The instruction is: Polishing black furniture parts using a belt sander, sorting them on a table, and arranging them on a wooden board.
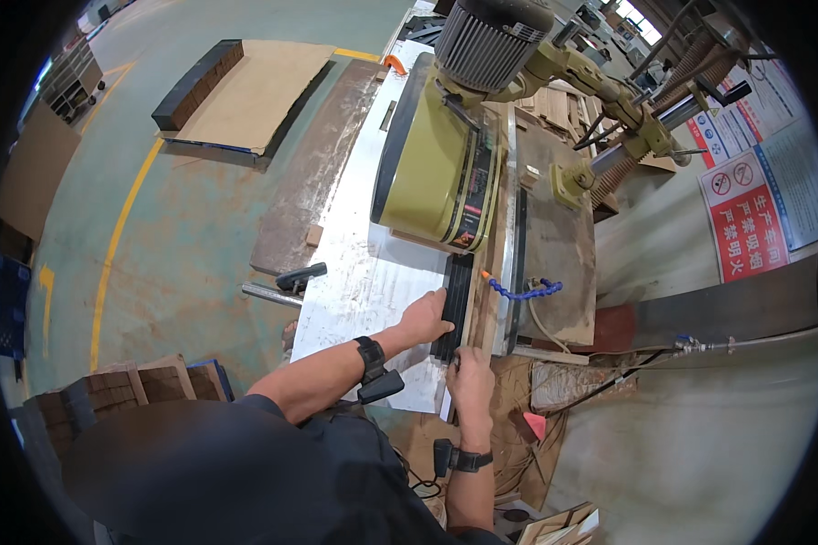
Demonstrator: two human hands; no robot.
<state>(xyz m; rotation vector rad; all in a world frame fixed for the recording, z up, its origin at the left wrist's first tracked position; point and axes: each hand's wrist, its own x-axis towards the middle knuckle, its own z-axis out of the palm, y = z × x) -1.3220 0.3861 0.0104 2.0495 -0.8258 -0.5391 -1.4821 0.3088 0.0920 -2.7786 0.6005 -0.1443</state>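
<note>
A bundle of long black strips [455, 304] lies on the white machine table [354, 300], its far end running under the olive-green power feeder [436, 173]. My left hand [423, 319] is closed on the strips from their left side, thumb and fingertips pressed to them. My right hand [471, 377] is at the near end of the strips, beside the wooden fence, with its fingers curled. What lies inside those fingers is hidden. Both wrists wear black straps with small boxes.
A grey motor [491, 41] tops the feeder. Right of the fence are a blue segmented hose [527, 292] with an orange nozzle and a brown side table [559, 245]. A black-handled metal bar [286, 283] juts from the table's left edge. Stacked strips [145, 381] stand lower left; a cardboard-topped stack [254, 95] lies beyond.
</note>
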